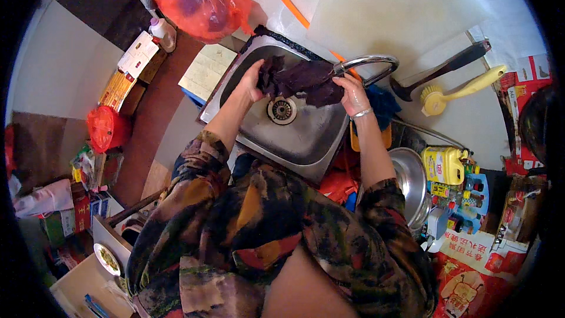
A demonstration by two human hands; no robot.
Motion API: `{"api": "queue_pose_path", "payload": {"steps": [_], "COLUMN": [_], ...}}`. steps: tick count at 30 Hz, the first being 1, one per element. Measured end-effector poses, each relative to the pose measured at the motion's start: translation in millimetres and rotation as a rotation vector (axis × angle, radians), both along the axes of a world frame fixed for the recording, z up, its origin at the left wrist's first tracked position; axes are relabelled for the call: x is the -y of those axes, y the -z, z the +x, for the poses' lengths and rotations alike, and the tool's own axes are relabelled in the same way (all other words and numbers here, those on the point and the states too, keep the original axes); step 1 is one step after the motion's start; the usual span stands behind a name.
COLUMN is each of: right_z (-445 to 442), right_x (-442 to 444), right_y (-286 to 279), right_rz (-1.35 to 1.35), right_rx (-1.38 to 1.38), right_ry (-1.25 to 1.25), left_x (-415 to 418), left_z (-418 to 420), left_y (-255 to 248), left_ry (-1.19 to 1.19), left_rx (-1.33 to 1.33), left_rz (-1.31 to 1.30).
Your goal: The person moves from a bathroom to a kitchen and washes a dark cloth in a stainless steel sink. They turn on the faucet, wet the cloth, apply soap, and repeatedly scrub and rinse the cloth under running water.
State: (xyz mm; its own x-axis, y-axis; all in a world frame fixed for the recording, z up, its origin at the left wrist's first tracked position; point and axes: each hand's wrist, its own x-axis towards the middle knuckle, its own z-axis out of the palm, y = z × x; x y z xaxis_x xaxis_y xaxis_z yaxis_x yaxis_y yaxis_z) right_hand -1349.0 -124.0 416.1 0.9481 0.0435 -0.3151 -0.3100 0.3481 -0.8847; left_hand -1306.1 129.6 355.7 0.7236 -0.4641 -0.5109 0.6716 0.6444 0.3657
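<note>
Both my hands hold a dark purple cloth (304, 79), wet-looking and crumpled, stretched across the stainless steel sink (304, 141). At its left end my left hand (254, 81) grips the bunched part. My right hand (353, 95), wet and with a bracelet at the wrist, pinches the other end close under the chrome faucet (371, 62). The faucet's mouth is right above the cloth's right part; whether water runs cannot be told. Below the cloth shows the drain strainer (282, 111).
A yellow dish brush (459, 90) and a dark ladle (437, 70) hang on the right wall. Metal basins (408, 185), a yellow jug (442, 165) and several bottles stand right of the sink. A red plastic bag (198, 0) hangs at upper left, above a pale box (207, 70).
</note>
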Motion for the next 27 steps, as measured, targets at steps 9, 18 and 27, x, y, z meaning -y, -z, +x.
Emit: {"api": "queue_pose_path", "payload": {"steps": [9, 18, 27], "right_z": [10, 5, 3], "right_x": [-15, -38, -15], "right_y": [9, -23, -5], "right_rz": [-0.082, 0.119, -0.220], "right_rx": [0.094, -0.006, 0.150], "right_ry": [0.032, -0.040, -0.247], "left_x": [10, 41, 39], "left_z": [-31, -30, -9], "left_y": [1, -38, -67], "left_ry": [0.336, 0.456, 0.349], "left_rx": [0.274, 0.592, 0.694], "left_rz": [0.448, 0.528, 0.511]}}
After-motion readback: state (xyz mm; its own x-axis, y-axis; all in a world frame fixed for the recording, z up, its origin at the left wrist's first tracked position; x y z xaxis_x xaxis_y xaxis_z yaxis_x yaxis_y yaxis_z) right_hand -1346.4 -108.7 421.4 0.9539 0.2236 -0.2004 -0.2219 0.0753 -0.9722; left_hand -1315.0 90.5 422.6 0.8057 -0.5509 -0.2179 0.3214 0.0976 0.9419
